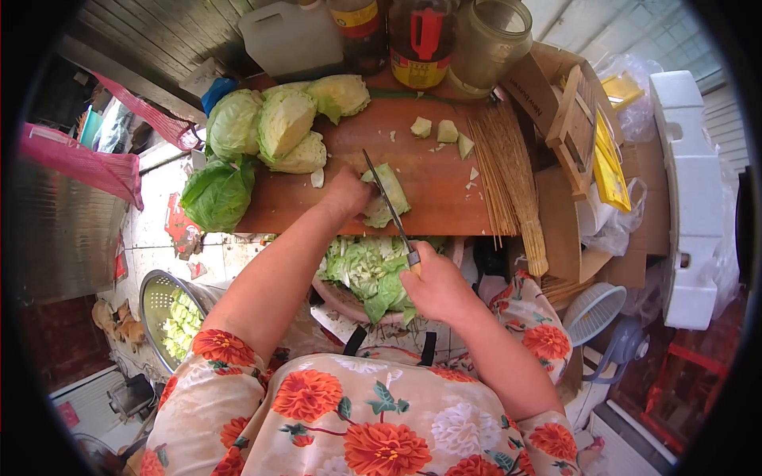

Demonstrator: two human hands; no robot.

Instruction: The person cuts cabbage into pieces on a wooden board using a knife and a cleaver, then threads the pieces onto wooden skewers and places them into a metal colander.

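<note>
The wedge (399,194) lies on the board (432,178), pinned at its left end under the curled fingers of the left hand (345,194). The knife (386,200) runs across the wedge, just right of those fingers. Its handle is wrapped tight in the right hand (439,287), which sits nearer the body, off the board's edge. Below the blade, between the two hands, a bowl (332,298) holds cut cabbage. Beyond the left hand lie cabbage quarters (282,127). Right of the knife are skewers (504,170).
</note>
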